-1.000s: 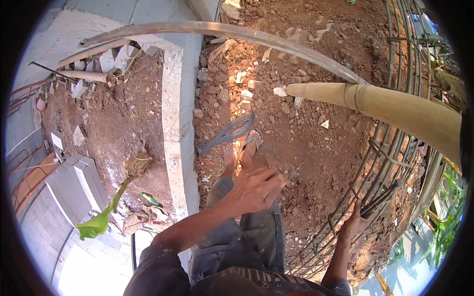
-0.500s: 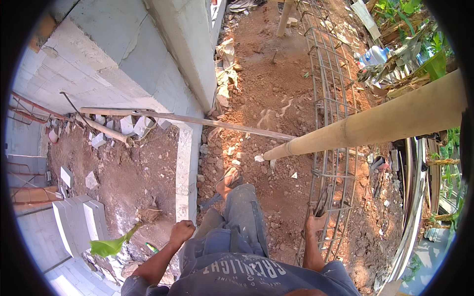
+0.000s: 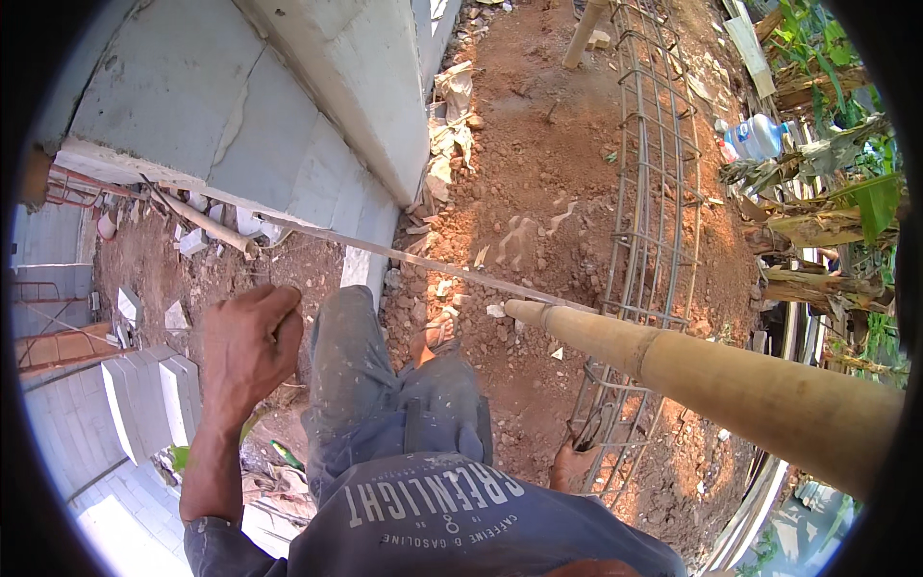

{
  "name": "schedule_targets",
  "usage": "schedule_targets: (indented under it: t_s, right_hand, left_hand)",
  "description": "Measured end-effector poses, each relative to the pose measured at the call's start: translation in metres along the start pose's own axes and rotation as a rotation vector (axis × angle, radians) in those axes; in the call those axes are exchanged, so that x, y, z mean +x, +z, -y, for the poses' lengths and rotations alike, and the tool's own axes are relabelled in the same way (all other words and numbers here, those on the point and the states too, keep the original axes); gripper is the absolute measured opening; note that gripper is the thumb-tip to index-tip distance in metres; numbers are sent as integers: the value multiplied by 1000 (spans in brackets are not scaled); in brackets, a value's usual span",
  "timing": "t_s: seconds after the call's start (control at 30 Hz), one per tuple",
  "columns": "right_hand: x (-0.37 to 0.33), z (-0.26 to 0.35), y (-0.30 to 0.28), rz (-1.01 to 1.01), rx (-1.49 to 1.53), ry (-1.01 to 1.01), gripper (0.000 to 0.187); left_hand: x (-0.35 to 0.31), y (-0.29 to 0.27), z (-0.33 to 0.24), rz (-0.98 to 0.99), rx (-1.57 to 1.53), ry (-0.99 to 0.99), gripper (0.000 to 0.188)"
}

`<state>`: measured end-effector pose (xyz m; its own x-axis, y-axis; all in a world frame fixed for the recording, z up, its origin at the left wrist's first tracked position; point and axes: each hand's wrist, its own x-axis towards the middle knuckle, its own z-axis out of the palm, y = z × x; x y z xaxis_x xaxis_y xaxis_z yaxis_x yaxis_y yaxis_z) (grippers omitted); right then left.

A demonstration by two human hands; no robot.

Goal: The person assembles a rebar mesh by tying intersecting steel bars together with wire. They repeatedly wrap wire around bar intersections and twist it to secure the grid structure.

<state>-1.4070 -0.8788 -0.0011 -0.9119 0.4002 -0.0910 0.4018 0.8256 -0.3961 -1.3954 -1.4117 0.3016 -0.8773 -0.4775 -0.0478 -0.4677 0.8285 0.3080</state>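
Note:
My left hand (image 3: 252, 341) is raised at the left in a closed fist; whatever it may hold is hidden. Below it and to the right is my bent knee, in grey trousers. My right hand (image 3: 574, 466) is low at the right, closed around a pair of pincers (image 3: 592, 423), partly hidden against the steel bars. It is beside the near part of a long rebar cage (image 3: 654, 192), made of lengthwise rods with square stirrups, lying along the reddish soil.
A thick bamboo pole (image 3: 711, 370) slants across the right, over the cage. A thin wooden strip (image 3: 433, 264) crosses the trench from the block wall (image 3: 279, 106). White blocks (image 3: 144, 399) stand at the left. A blue water jug (image 3: 757, 137) lies by the plants.
My left hand has risen and moved left, closer to view. My right hand with the pincers has shifted lower and left in the picture. My left knee has come up, and the view has turned.

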Motion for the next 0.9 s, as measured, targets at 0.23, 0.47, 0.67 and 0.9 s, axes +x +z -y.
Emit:
schedule_targets:
  t_s: [0.23,0.47,0.67,0.9]
  right_hand:
    - [-3,-3,9,-119,115,-141,52]
    - [1,-7,8,-48,273,-88,48]
    - [0,-1,4,-127,-8,-22,37]
    - [-16,32,-7,-82,-13,51,41]
  left_hand:
    - [64,-92,-75,-496,-283,35,14]
    - [124,-50,-102,-504,-442,347,16]
    - [192,-23,-150,-485,-389,536,17]
    - [355,81,-154,-200,-460,522,24]
